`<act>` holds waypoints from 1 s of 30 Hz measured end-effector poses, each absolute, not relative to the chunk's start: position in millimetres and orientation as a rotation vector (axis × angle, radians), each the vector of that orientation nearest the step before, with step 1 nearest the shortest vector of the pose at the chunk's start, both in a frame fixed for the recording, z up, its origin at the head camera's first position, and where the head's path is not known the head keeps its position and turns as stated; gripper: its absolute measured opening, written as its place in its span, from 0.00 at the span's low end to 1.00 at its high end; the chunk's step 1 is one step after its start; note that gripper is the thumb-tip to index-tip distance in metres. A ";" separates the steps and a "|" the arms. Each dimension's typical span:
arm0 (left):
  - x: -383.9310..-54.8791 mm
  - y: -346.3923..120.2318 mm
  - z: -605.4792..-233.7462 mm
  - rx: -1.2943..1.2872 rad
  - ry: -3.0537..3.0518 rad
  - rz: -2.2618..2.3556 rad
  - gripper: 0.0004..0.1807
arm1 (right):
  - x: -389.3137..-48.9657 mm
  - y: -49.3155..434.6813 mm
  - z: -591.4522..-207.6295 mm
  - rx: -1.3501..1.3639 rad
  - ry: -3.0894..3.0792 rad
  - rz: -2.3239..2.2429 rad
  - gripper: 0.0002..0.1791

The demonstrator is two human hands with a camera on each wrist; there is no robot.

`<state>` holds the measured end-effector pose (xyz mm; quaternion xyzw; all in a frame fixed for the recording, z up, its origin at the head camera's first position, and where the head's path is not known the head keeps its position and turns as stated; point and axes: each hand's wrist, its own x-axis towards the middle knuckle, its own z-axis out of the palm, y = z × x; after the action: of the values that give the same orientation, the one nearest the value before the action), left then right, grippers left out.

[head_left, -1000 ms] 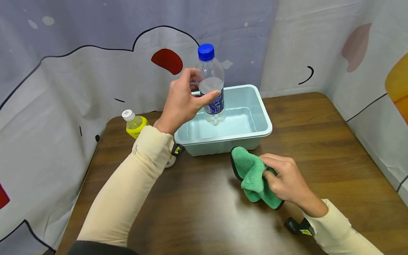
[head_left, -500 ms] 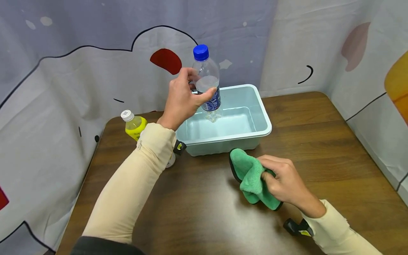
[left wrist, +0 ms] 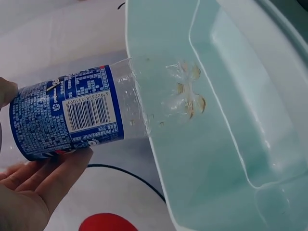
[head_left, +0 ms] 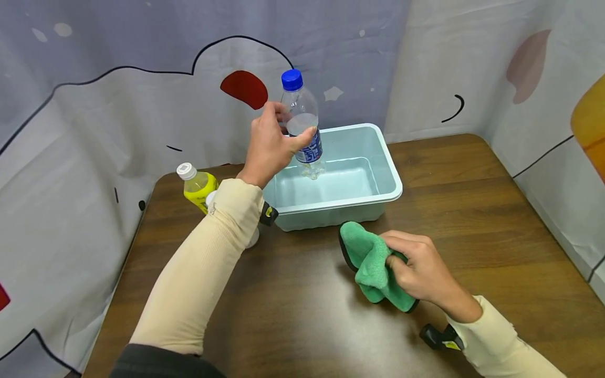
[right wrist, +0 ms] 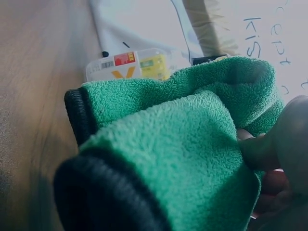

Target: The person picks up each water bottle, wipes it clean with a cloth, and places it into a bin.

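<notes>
At left, the yellow bottle [head_left: 199, 189] stands near the sleeve [head_left: 203, 268], which could topple it. The left hand [head_left: 270, 146] grasps the clear bottle [head_left: 303, 107] above the tub [head_left: 333, 216]; smooth plastic might slip. Nearer, at right, the right hand [head_left: 423, 269] pinches the cloth [head_left: 371, 262]; loose folds may catch the tub.

Cream sleeves [head_left: 203, 262], black wrist cameras [head_left: 431, 336], yellow markings [head_left: 452, 345], dark upper-arm fabric [head_left: 165, 362]
</notes>
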<state>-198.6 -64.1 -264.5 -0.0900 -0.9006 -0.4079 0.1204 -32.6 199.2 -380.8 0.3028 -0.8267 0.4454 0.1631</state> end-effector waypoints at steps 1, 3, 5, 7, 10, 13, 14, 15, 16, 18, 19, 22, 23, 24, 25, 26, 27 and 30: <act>-199.1 -64.9 -265.4 -0.250 -2.635 -1.185 0.34 | -32.2 199.1 -380.7 0.861 -2.366 1.273 0.25; -199.9 -66.0 -267.2 -0.221 -2.646 -1.171 0.34 | -31.3 199.0 -380.6 0.855 -2.382 1.278 0.25; -200.8 -66.7 -268.7 -0.189 -2.660 -1.157 0.35 | -30.4 198.9 -380.4 0.851 -2.395 1.282 0.25; -201.4 -67.0 -269.5 -0.164 -2.667 -1.142 0.35 | -30.2 198.8 -380.3 0.854 -2.398 1.281 0.25; -202.9 -67.5 -270.5 -0.146 -2.664 -1.138 0.37 | -30.0 198.6 -380.0 0.863 -2.393 1.276 0.24; -204.6 -68.9 -271.7 -0.147 -2.647 -1.142 0.40 | -30.0 198.6 -379.8 0.865 -2.402 1.271 0.24; -205.1 -69.4 -272.0 -0.145 -2.645 -1.143 0.40 | -29.8 198.6 -379.9 0.866 -2.405 1.270 0.25; -205.6 -69.9 -272.4 -0.141 -2.645 -1.145 0.41 | -29.7 198.6 -379.9 0.866 -2.409 1.268 0.24; -205.9 -70.3 -272.6 -0.130 -2.651 -1.148 0.41 | -29.5 198.6 -379.9 0.866 -2.412 1.267 0.24; -206.7 -71.1 -273.0 -0.099 -2.669 -1.149 0.41 | -29.4 198.8 -380.5 0.868 -2.419 1.270 0.24; -207.1 -71.5 -273.2 -0.081 -2.677 -1.153 0.41 | -29.3 198.8 -380.6 0.869 -2.420 1.271 0.24; -208.3 -72.6 -273.8 -0.029 -2.700 -1.161 0.41 | -29.0 198.7 -381.7 0.874 -2.421 1.275 0.25; -208.9 -72.9 -274.2 -0.018 -2.703 -1.164 0.41 | -29.0 198.7 -382.1 0.875 -2.419 1.277 0.25; -209.4 -73.2 -274.3 -0.005 -2.706 -1.160 0.41 | -28.9 198.6 -382.4 0.877 -2.418 1.274 0.25; -210.0 -73.5 -274.8 0.005 -2.706 -1.157 0.41 | -28.7 198.6 -382.7 0.878 -2.417 1.273 0.25; -210.4 -73.7 -275.2 0.014 -2.705 -1.149 0.41 | -28.6 198.7 -382.9 0.879 -2.416 1.270 0.25; -211.0 -74.0 -275.8 0.022 -2.703 -1.142 0.41 | -28.5 198.8 -383.1 0.880 -2.416 1.267 0.24; -212.1 -74.4 -277.9 0.051 -2.702 -1.117 0.40 | -28.2 199.2 -383.8 0.883 -2.417 1.263 0.25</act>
<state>-212.1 -74.4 -277.9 0.0173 -0.9185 -0.3798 0.1087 -28.2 199.2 -383.8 0.3050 -0.8353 0.4363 0.1371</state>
